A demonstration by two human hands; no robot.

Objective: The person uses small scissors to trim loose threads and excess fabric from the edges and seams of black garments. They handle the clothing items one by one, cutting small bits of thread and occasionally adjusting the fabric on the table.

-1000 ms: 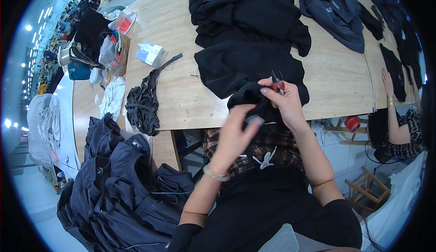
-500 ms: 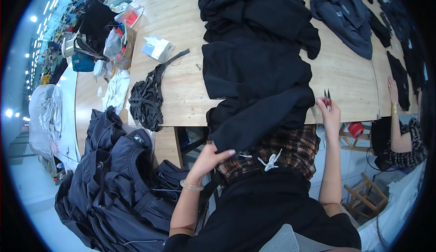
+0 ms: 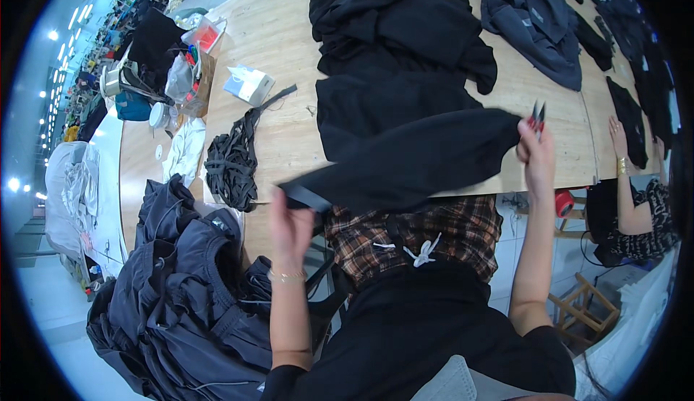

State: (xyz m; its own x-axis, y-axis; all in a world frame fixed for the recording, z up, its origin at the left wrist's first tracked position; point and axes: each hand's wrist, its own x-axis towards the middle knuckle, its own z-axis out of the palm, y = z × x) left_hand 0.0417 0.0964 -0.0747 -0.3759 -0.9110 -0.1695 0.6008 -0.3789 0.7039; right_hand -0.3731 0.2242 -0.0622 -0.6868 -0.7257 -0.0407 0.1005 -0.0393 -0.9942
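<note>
A long black garment piece [image 3: 412, 159], perhaps a sleeve, stretches in the air across the table's near edge. My left hand [image 3: 290, 227] grips its left end, where a grey strip shows; motion blurs the fingers. At the other end, my right hand [image 3: 538, 156] is closed round small thread snips [image 3: 536, 117] with red on them, blades pointing up and away from me. The cloth's right end meets those fingers and seems pinched there too. More black garments [image 3: 397, 36] lie heaped beyond it on the wooden table [image 3: 282, 141].
Left on the table lie a bundle of dark strips [image 3: 231, 169] and a tissue box [image 3: 249, 85]. Dark garments [image 3: 181, 292] hang at my left. A grey garment [image 3: 531, 25] lies far right. Another person's arm [image 3: 629, 195] rests at the right, near a wooden stool [image 3: 585, 307].
The black piece has been lifted and spread out between my hands. My left hand moved left and up, my right hand slightly right and nearer the cloth's end.
</note>
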